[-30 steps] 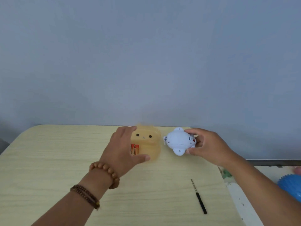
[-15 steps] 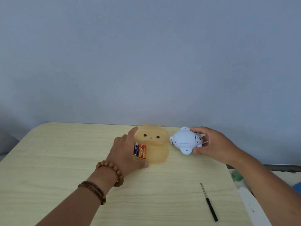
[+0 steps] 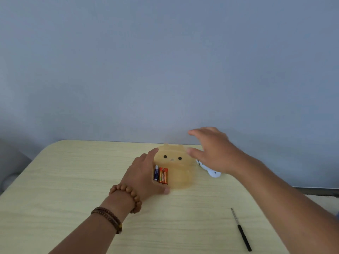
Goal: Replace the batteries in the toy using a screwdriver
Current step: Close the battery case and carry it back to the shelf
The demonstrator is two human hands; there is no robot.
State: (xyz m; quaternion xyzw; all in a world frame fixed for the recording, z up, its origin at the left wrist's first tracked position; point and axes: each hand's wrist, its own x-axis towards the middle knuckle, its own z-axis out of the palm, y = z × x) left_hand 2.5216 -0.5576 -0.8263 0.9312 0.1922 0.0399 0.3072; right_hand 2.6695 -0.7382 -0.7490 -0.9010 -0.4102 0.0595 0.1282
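A translucent yellow bear-faced box lies on the table, with three batteries standing side by side at its left: one blue, two orange. My left hand holds the box's left side between forefinger and thumb. The white and pale blue toy rests on the table right of the box, mostly hidden under my right hand, which hovers above it with fingers spread and nothing in it. A thin black-handled screwdriver lies near the table's right front.
The pale wood-grain table has a rounded far-left corner and its right edge runs just beyond the screwdriver. A plain grey-blue wall stands close behind the table. Bead bracelets circle my left wrist.
My right hand has let go of the toy and risen above it with the fingers spread. The toy now lies on the table. My left hand stays on the box.
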